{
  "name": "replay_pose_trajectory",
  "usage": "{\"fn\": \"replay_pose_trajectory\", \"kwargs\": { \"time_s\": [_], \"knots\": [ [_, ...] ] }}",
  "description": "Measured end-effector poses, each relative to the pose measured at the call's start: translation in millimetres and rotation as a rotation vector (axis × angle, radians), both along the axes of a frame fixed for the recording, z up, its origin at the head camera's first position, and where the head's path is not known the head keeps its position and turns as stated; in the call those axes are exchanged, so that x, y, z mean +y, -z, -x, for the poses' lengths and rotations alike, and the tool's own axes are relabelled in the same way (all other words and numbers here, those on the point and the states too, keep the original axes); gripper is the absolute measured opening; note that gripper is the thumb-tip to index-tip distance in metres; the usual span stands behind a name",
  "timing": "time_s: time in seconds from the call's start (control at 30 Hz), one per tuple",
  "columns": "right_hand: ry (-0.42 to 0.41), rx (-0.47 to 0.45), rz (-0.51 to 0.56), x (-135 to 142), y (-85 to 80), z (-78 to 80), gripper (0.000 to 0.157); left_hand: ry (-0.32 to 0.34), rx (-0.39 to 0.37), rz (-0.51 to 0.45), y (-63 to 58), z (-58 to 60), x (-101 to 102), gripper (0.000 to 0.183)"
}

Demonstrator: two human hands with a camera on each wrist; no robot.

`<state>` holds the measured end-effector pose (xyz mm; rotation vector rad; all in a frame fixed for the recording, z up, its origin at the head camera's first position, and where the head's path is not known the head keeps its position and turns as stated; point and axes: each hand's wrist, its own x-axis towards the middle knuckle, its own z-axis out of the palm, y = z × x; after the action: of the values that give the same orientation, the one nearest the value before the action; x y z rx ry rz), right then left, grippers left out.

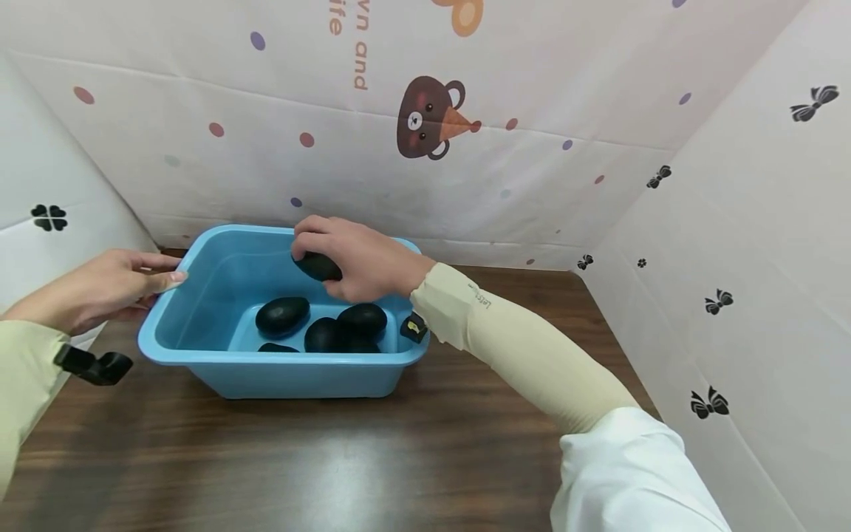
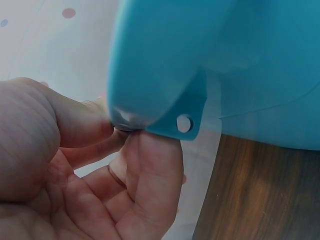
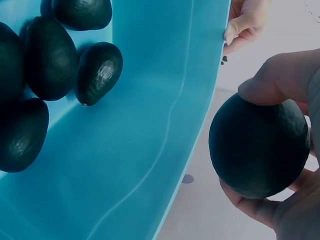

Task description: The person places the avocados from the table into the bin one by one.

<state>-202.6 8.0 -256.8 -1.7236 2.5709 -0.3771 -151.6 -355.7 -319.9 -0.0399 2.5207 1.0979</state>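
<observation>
A light blue plastic basin stands on the dark wooden table. My left hand pinches its left rim between thumb and fingers; the left wrist view shows the fingertips under the rim, beside a small tab with a hole. Above the basin's far side, my right hand grips a dark green avocado, thumb on one side and fingers round the other. Several more avocados lie on the basin floor, mostly toward the near side. The near wall hides part of some of them.
Brown wood-grain tabletop extends in front of the basin and to its right. A white sheet with dots and a bear print rises close behind the basin. White patterned walls stand at both sides.
</observation>
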Motion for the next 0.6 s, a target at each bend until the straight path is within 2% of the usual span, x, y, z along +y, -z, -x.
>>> {"fn": "replay_pose_trajectory", "kwargs": {
  "time_s": [0.4, 0.6],
  "knots": [
    [0.018, -0.104, -0.05, -7, 6.1, 10.3, 0.039, -0.001, 0.005, 0.003, -3.6, -2.0, 4, 0.072],
    [0.093, -0.066, -0.099, -3, -0.4, 13.5, 0.042, 0.006, 0.011, 0.017, -5.4, -3.0, 4, 0.072]
  ]
}}
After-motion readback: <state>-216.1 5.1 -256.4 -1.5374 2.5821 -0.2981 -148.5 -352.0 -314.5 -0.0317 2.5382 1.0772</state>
